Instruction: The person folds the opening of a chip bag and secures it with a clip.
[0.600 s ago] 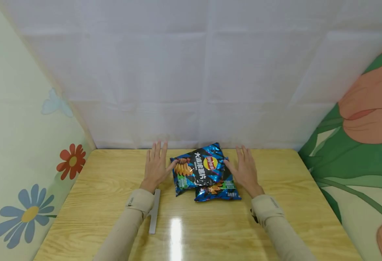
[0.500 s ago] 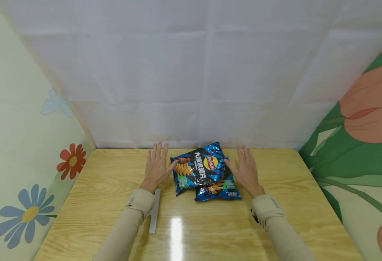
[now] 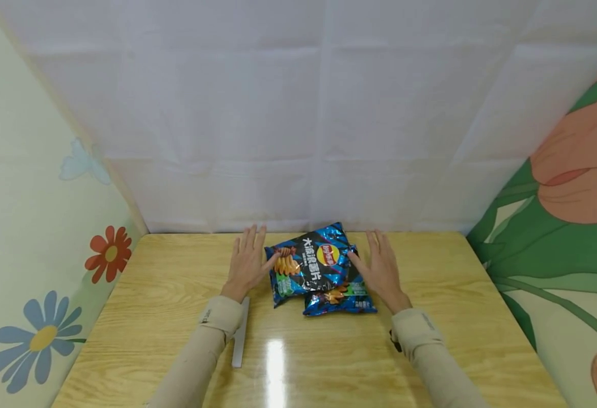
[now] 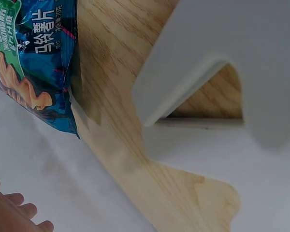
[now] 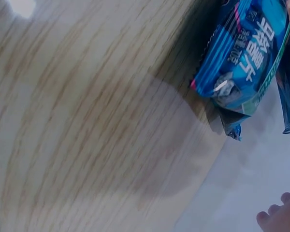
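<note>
Two blue-and-black bags of potato chips lie overlapped near the back of the table. The top bag (image 3: 311,263) is tilted and rests partly on the lower bag (image 3: 341,303), which sticks out toward the front right. My left hand (image 3: 246,260) is beside the left end of the top bag, fingers straight, thumb pointing over its edge. On the other side, my right hand (image 3: 382,272) has straight fingers, its thumb near where the bags overlap. Whether either thumb touches a bag cannot be told. In both wrist views only some fingertips show.
A grey-white flat bar (image 3: 239,343) shows beside the left sleeve; a pale bracket (image 4: 193,140) fills much of the left wrist view. The wooden table (image 3: 319,362) ends at a white cloth backdrop (image 3: 237,136). Painted flower panels (image 3: 574,198) stand at both sides.
Both hands have shifted very slightly, with their fingertips a little nearer to the viewer. The chip bags keep their places.
</note>
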Demonstrator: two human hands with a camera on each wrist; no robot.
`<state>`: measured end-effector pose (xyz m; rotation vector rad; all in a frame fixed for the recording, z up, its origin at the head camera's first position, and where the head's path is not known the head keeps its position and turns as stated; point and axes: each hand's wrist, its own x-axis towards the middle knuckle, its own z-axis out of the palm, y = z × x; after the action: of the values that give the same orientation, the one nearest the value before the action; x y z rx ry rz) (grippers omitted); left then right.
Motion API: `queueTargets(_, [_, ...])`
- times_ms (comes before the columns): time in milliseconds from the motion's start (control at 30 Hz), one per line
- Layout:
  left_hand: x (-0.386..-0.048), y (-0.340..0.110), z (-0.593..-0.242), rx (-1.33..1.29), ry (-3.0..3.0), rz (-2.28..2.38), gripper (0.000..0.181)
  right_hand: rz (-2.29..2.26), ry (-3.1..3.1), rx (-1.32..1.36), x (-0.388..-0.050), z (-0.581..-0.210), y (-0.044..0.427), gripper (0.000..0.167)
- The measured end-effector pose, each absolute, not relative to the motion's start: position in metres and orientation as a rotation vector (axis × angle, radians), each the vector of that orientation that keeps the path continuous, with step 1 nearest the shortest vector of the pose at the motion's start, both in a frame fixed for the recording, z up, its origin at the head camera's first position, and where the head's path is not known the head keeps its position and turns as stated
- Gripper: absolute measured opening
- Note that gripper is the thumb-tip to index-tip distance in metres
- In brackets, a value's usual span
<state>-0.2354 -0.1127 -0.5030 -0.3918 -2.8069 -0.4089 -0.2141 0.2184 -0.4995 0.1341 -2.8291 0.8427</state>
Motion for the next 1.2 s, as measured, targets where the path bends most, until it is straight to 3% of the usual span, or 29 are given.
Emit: queueTargets(1200, [-0.241, -0.095, -0.503, -0.555, -3.017, -0.631, 0.086, 1.082, -2.86, 0.163, -0.203, -0.501, 0.194, 0.082])
